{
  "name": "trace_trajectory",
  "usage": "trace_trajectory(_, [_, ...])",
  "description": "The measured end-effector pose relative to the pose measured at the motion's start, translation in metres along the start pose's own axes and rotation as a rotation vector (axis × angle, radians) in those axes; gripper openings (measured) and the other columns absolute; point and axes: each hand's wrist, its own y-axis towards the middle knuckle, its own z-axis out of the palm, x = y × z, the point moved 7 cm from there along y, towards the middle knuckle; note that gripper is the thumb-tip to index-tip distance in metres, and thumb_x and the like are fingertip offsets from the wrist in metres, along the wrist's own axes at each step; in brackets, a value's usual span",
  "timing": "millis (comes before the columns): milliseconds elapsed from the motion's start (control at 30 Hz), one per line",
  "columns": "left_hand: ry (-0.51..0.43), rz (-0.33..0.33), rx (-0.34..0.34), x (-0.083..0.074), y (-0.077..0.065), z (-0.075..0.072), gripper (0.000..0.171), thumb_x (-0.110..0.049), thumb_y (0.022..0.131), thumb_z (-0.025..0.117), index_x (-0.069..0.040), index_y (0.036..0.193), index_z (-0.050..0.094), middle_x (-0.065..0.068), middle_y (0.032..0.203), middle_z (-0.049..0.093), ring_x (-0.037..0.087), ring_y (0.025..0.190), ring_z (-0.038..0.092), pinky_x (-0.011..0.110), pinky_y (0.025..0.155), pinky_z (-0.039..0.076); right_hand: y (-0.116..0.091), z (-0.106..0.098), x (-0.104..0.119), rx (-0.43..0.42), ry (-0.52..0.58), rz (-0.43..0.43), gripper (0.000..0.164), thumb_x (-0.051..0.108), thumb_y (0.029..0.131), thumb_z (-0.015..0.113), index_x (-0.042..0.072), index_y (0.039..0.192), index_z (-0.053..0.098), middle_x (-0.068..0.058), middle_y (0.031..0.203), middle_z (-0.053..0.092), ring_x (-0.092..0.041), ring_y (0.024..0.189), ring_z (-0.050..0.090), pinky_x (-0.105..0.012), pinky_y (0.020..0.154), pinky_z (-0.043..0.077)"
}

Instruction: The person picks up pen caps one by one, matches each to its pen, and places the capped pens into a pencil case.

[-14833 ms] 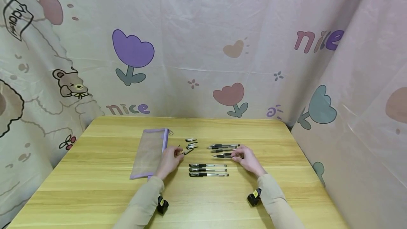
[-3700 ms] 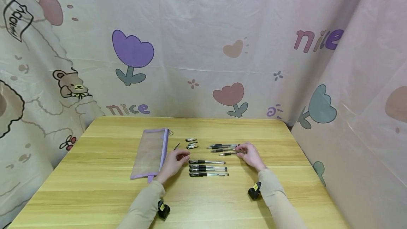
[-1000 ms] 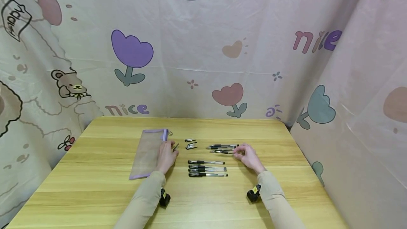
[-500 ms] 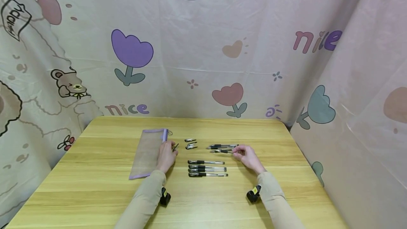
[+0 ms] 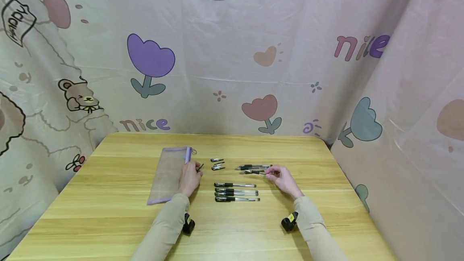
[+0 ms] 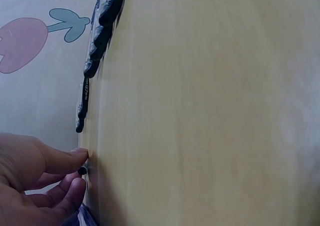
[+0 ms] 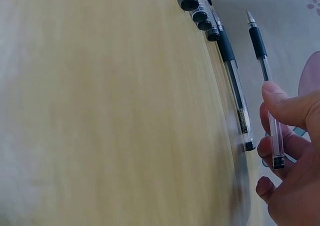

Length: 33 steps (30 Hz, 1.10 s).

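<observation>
My left hand [image 5: 189,177] is at the right edge of a mesh zip pouch [image 5: 164,180] with lilac trim. Its thumb and fingers pinch a small black pen cap [image 5: 200,167]; in the left wrist view only a dark end of the cap [image 6: 82,170] shows between the fingertips. My right hand [image 5: 282,179] grips an uncapped gel pen [image 7: 257,41] by its clear barrel, with the tip pointing away from the palm. Further uncapped pens [image 5: 250,166] lie just behind it. In front, several capped pens [image 5: 237,199] lie in a row.
Several loose pen caps [image 5: 218,166] lie between the pouch and the uncapped pens. The wooden table [image 5: 232,233] ends at a printed curtain [image 5: 214,108] behind and at the sides. Each wrist carries a small black camera [image 5: 289,221].
Since the earliest frame the row of capped pens has grown and the uncapped pens are fewer. My left hand has moved left from the row to the cap by the pouch. Lately both hands barely move.
</observation>
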Motion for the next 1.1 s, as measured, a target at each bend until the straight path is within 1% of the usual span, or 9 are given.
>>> trace_trajectory(300, [-0.006,-0.006,-0.006,0.0011,-0.0006,0.0001,0.025,0.003,0.087,0.07,0.008,0.111,0.066,0.022,0.104,0.067,0.036,0.1,0.064,0.05,0.091,0.053,-0.0005,0.0,0.0018,0.004,0.007,-0.012,0.013,0.003,0.09,0.07,0.003,0.103,0.072,-0.013,0.103,0.072,-0.014,0.086,0.058,-0.02,0.076,0.046])
trace_trajectory(500, [-0.01,-0.004,-0.011,0.001,-0.0004,-0.0004,0.022,0.003,0.087,0.069,0.008,0.109,0.067,0.021,0.101,0.068,0.035,0.097,0.064,0.049,0.09,0.053,-0.001,0.0002,0.0029,0.005,0.011,-0.01,0.014,0.002,0.09,0.069,0.002,0.103,0.073,-0.014,0.102,0.072,-0.014,0.084,0.057,-0.019,0.074,0.046])
trace_trajectory(667, [-0.013,-0.017,-0.012,0.0023,0.0,-0.0008,0.022,0.005,0.087,0.068,0.008,0.108,0.068,0.021,0.101,0.069,0.035,0.097,0.065,0.049,0.09,0.054,-0.0009,0.0006,0.0028,0.003,0.015,-0.006,0.014,0.001,0.09,0.069,0.002,0.103,0.072,-0.014,0.103,0.072,-0.014,0.084,0.057,-0.019,0.074,0.046])
trace_trajectory(900, [-0.008,0.007,-0.029,0.0013,-0.0015,-0.0028,0.019,0.008,0.087,0.066,0.008,0.105,0.068,0.021,0.099,0.069,0.036,0.095,0.065,0.05,0.089,0.053,0.0003,0.0014,0.0009,0.004,0.021,-0.001,0.015,0.002,0.09,0.068,0.002,0.104,0.072,-0.015,0.104,0.073,-0.014,0.086,0.059,-0.021,0.077,0.047])
trace_trajectory(1100, [-0.012,0.005,-0.014,0.0,-0.0027,-0.003,0.02,0.009,0.088,0.064,0.009,0.107,0.067,0.021,0.101,0.068,0.035,0.095,0.064,0.049,0.089,0.054,0.0003,0.0007,0.0011,0.002,0.022,-0.001,0.015,0.002,0.091,0.068,0.002,0.105,0.072,-0.014,0.104,0.073,-0.015,0.087,0.059,-0.022,0.08,0.047])
